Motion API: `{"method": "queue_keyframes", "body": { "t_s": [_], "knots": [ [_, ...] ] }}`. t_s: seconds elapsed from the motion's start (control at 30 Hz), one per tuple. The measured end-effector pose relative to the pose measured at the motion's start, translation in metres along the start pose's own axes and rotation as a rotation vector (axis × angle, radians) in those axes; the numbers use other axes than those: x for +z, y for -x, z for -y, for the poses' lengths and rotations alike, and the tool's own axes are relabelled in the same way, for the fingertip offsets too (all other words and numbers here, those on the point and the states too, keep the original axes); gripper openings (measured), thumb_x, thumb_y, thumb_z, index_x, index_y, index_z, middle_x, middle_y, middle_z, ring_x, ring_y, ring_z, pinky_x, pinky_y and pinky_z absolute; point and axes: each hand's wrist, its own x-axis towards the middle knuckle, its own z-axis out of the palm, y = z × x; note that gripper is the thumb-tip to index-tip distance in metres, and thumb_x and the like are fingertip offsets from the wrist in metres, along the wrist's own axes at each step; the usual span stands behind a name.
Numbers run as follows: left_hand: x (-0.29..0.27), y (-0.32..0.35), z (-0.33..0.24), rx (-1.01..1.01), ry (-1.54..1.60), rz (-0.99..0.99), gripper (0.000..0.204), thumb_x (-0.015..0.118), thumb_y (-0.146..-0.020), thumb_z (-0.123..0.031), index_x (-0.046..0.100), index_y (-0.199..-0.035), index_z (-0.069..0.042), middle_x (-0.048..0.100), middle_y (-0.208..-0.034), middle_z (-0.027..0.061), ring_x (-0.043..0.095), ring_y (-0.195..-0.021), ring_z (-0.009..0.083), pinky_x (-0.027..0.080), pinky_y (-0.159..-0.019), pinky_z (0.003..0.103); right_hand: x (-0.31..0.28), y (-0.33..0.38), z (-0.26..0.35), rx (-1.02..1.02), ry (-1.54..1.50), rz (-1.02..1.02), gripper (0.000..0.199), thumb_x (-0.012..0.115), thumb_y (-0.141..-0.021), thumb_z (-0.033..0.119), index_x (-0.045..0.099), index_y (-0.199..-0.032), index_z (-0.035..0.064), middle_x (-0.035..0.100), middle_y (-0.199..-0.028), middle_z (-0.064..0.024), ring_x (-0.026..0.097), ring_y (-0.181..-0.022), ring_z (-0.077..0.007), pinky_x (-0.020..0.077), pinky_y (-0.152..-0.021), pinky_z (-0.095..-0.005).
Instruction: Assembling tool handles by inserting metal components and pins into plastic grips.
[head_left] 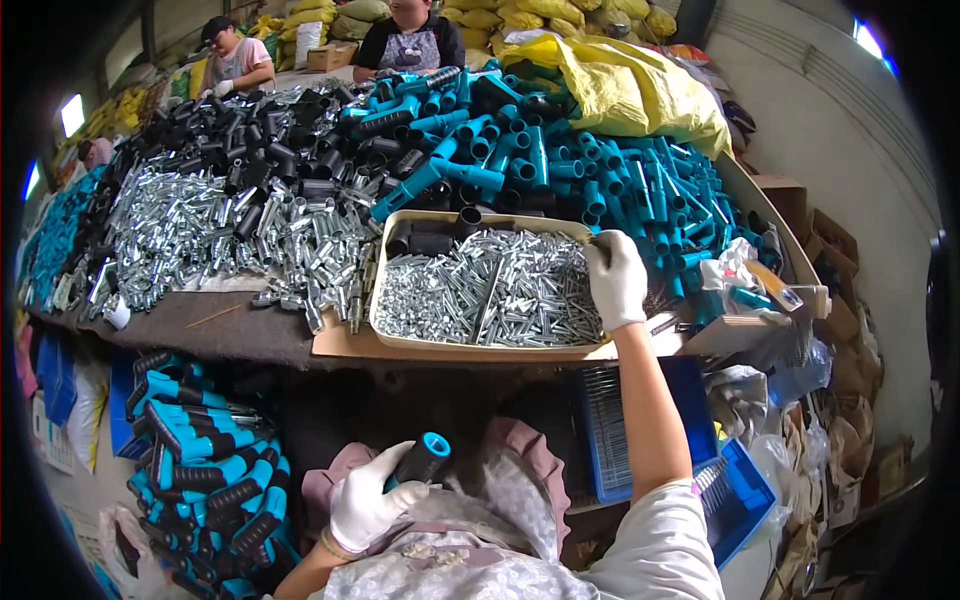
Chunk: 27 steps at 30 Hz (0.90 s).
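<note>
Black-and-teal handle (418, 460) sits in the curled left hand (375, 502); similar handles (205, 474) heap left of it, apparently done. Teal tubes (643, 192) beyond the bent-fingered right hand (617, 280), its hold unclear, seemingly remain.

Shiny metal pins (545, 285), plastic tube (413, 465), cloth gloves (617, 285)

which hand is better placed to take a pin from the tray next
Probably the right hand: it is at the right side of the tray, beside the metal pins, while the left hand holds a black-and-blue handle.
</note>
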Motion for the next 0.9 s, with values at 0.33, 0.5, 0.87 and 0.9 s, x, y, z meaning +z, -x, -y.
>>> {"method": "queue_keyframes", "body": {
  "t_s": [0.33,0.5,0.87,0.9],
  "knots": [
    [-0.013,-0.013,-0.019,0.176,0.035,-0.053,0.075,0.069,-0.086,-0.057,0.058,-0.129,0.003,0.070,-0.097,0.0189,0.070,-0.088,0.0231,0.054,-0.078,0.033,-0.046,0.088,0.154,-0.481,-0.643,0.805,0.012,0.072,-0.085,0.023,0.072,-0.092,0.0134,0.064,-0.077,-0.0082,0.062,-0.070,-0.0293,0.0511,-0.065,-0.0386],
    [-0.026,-0.020,-0.029,0.344,-0.131,0.072,0.060,0.074,-0.087,-0.043,0.061,-0.126,0.000,0.070,-0.097,0.0177,0.072,-0.085,0.0252,0.055,-0.076,0.033,-0.035,0.102,0.175,-0.365,-0.467,0.783,0.019,0.064,-0.094,0.028,0.067,-0.088,0.0107,0.063,-0.063,-0.0119,0.065,-0.060,-0.0325,0.0506,-0.054,-0.0397],
    [-0.033,-0.036,-0.006,0.138,0.145,-0.251,0.088,0.072,-0.079,-0.066,0.058,-0.124,0.008,0.069,-0.088,0.0084,0.065,-0.078,0.0140,0.054,-0.072,0.031,0.078,-0.124,0.170,-0.596,0.044,0.515,0.023,0.066,-0.087,0.026,0.070,-0.103,0.0088,0.068,-0.100,-0.0140,0.066,-0.092,-0.0351,0.0538,-0.077,-0.0436],
    [-0.035,-0.036,-0.011,0.096,0.193,-0.228,0.088,0.072,-0.079,-0.066,0.058,-0.124,0.008,0.069,-0.089,0.0083,0.065,-0.080,0.0139,0.054,-0.074,0.031,0.103,-0.160,0.153,-0.470,0.130,0.322,0.024,0.066,-0.087,0.030,0.071,-0.101,0.0103,0.068,-0.102,-0.0147,0.066,-0.095,-0.0354,0.0536,-0.079,-0.0451]
  ]
}}
